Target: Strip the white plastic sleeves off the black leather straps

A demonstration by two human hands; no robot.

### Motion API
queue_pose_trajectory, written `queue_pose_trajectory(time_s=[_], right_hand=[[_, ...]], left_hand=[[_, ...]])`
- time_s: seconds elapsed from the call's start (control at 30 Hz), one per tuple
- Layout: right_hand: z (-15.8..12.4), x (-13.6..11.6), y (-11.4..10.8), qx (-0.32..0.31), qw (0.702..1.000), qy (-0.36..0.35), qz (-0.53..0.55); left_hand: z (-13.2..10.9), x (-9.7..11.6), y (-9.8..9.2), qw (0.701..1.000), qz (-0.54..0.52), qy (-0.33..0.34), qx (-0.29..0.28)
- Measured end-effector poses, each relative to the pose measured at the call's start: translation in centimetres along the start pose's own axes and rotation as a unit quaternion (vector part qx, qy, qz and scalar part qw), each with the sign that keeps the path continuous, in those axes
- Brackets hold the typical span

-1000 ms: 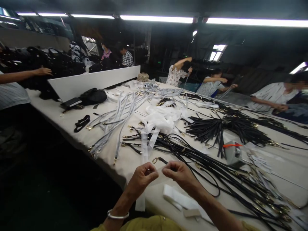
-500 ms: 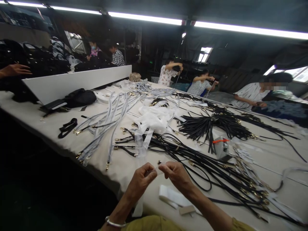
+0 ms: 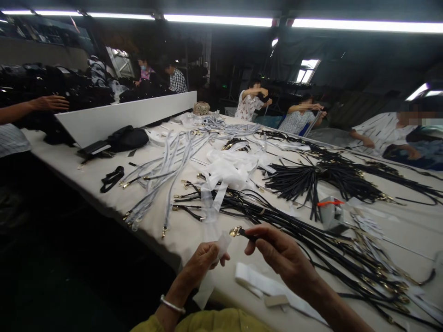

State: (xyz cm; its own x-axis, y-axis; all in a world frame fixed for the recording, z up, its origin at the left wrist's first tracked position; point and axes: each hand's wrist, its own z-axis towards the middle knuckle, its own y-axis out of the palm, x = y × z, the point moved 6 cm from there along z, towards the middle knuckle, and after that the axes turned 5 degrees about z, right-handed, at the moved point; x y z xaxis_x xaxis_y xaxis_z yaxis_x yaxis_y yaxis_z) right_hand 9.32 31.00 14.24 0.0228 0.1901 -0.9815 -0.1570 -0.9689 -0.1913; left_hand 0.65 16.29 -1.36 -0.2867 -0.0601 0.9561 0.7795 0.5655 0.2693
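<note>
My left hand [image 3: 204,260] pinches a strip of thin translucent white wrap [image 3: 224,243] near the table's front edge. Just right of it, my right hand [image 3: 277,251] grips the end of a black strap [image 3: 247,234], whose gold clasp [image 3: 235,231] points toward the wrap. The clasp and the wrap are close together; whether they touch is hard to tell. Behind my hands lies a long bundle of black straps [image 3: 263,213] with gold clasps. A crumpled pile of white wrap [image 3: 226,168] rests beyond, with strips hanging toward me.
Grey straps [image 3: 176,157] lie to the left, beside a black loop [image 3: 112,179]. A tape dispenser [image 3: 331,214] and fanned black straps [image 3: 294,180] are at right. A white board [image 3: 131,115] stands on the table [image 3: 86,180]. Several people work around; one person's hand [image 3: 51,103] is at far left.
My right hand has moved right and now holds a strap end with its clasp showing. The left hand keeps the wrap, more of it visible. The whole view has shifted slightly.
</note>
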Motion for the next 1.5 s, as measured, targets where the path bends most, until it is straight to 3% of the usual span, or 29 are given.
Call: queue_pose_trajectory(time_s=[0.2,0.43,0.6,0.73,0.87,1.07,1.17,1.27,1.37,1.5], right_hand=[[0.0,-0.8,1.1,-0.030,0.999,-0.025,-0.011],[-0.1,1.4,2.7,-0.098,0.993,0.062,0.020],[0.7,3.1,3.0,-0.101,0.990,0.092,-0.032],[1.2,4.4,1.5,-0.100,0.979,0.126,-0.128],[0.6,5.7,-1.0,-0.163,0.943,0.177,-0.232],[-0.9,6.6,-4.6,-0.202,0.941,0.241,-0.125],[-1.1,6.3,-5.6,-0.187,0.942,0.278,-0.025],[-0.6,4.8,-6.0,-0.148,0.953,0.262,0.041],[0.2,2.7,-6.4,-0.104,0.968,0.223,0.046],[0.7,1.2,-5.7,-0.109,0.972,0.209,0.007]], left_hand=[[-0.5,0.1,0.3,1.000,0.013,0.004,-0.009],[-0.9,1.7,0.7,0.998,0.048,0.041,-0.019],[-1.0,2.7,1.6,0.997,0.030,0.031,-0.057],[-0.9,3.2,0.8,0.995,0.094,0.009,-0.041],[-1.2,2.9,-1.8,0.979,0.204,0.006,-0.005],[-2.1,1.4,-5.3,0.968,0.248,0.001,0.044],[-2.3,1.2,-4.7,0.969,0.243,-0.016,0.034],[-2.0,1.5,-3.1,0.974,0.225,-0.023,0.000],[-1.5,1.9,-1.4,0.980,0.190,-0.028,-0.046],[-0.9,3.3,0.3,0.982,0.175,-0.023,-0.073]])
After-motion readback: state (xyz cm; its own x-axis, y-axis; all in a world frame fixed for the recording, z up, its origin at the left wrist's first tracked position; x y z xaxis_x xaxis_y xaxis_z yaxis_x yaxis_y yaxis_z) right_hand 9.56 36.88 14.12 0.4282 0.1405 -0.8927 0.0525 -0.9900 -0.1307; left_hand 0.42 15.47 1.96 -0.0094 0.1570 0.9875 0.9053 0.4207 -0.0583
